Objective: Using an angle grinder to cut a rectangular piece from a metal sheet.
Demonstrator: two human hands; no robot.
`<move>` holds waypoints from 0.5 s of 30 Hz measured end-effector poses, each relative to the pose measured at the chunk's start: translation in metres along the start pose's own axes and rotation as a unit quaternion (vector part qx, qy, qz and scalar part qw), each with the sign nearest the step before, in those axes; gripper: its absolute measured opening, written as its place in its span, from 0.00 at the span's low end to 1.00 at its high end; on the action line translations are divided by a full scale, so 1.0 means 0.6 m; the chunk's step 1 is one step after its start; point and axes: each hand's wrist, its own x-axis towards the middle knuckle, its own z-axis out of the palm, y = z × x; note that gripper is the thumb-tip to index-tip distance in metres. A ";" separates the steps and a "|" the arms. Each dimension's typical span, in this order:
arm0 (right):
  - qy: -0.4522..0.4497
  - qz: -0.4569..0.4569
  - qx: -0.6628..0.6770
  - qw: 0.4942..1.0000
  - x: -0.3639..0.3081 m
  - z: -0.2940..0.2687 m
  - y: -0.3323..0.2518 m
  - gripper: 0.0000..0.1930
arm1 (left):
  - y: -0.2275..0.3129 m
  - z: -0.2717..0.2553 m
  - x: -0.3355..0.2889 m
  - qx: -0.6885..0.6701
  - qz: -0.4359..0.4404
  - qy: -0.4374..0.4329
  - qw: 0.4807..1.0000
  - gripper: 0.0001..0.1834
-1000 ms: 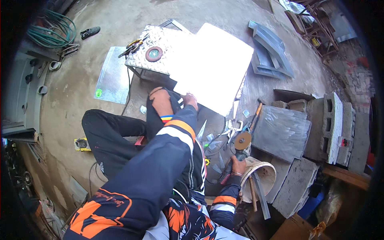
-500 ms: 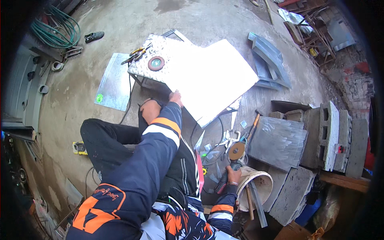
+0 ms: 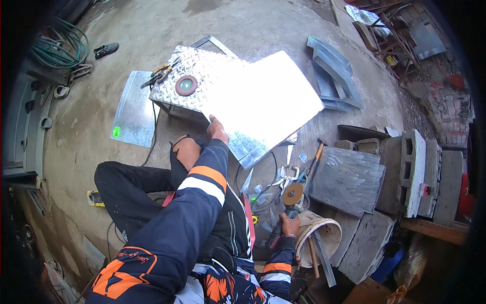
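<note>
My left hand point(image 3: 217, 130) grips the near left edge of a bright, shiny metal sheet point(image 3: 273, 106), its fingers at the rim. The sheet lies on a low stand topped with tread-patterned plate point(image 3: 202, 68); glare washes out much of its surface. On the plate rest a round grinding disc point(image 3: 186, 85) and pliers point(image 3: 161, 74) with yellow and dark handles. Low on my right, my right hand point(image 3: 289, 223) is wrapped around the body of an angle grinder point(image 3: 292, 209). The grinder's brown disc point(image 3: 292, 193) points away from me, apart from the sheet.
Beside the grinder stand a whitish bucket point(image 3: 331, 238) with long pieces in it, locking pliers point(image 3: 286, 177) and a hammer point(image 3: 317, 156). Concrete blocks point(image 3: 409, 172) and a grey slab point(image 3: 349, 177) are at right. A flat sheet point(image 3: 132, 109) and bent metal channel point(image 3: 336, 71) lie on the floor.
The view has shifted slightly. Glare has lessened, so the plate's tread pattern and the sheet's near corner show more clearly. Both hands keep their holds, with the grinder still low at right.
</note>
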 end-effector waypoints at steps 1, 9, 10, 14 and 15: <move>-0.021 0.016 -0.011 1.000 0.003 0.003 -0.002 0.35 | 0.002 -0.003 0.010 -0.025 0.005 -0.041 0.999 0.36; -0.088 0.082 0.090 0.989 0.004 0.005 -0.039 0.27 | -0.027 0.004 0.037 0.096 -0.021 -0.085 0.992 0.39; -0.092 0.077 0.101 0.988 0.003 0.004 -0.060 0.25 | -0.029 0.001 0.055 0.088 -0.038 -0.080 0.992 0.39; -0.105 0.049 0.166 0.979 0.011 0.000 -0.066 0.24 | -0.076 -0.019 0.060 0.107 -0.024 -0.073 0.991 0.38; -0.112 0.047 0.165 0.979 0.017 0.002 -0.072 0.24 | -0.078 -0.031 0.070 0.071 -0.020 -0.071 0.995 0.40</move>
